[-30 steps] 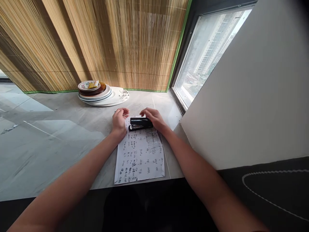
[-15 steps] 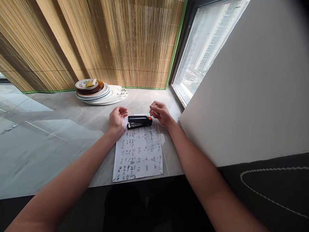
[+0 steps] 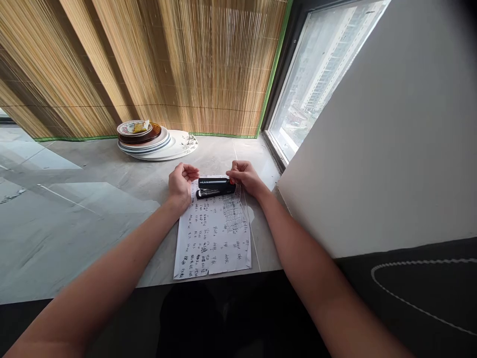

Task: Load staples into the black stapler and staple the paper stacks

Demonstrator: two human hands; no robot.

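Observation:
A black stapler [image 3: 214,188] with an orange-red patch at its right end lies across the top of the handwritten paper [image 3: 214,238]. Its jaws gape toward the left. The thumb and forefinger of my right hand [image 3: 244,176] close on that orange-red end, the other fingers curled in. On the left, my left hand [image 3: 181,180] rests on its side by the paper's upper left edge. Its fingers are loosely bent and apart, just short of the stapler's open end, with nothing visible in them.
Behind my left hand stands a stack of plates [image 3: 143,146], with a small yellow and white piece [image 3: 140,127] on top. A bamboo blind [image 3: 167,64] hangs along the back of the grey tiled surface [image 3: 93,209]. To the right are a window [image 3: 316,79] and a white wall [image 3: 395,134].
My right hand has moved slightly left and onto the stapler's orange-red end, which it was beside before. My left hand, the stapler and the paper stay nearly in place.

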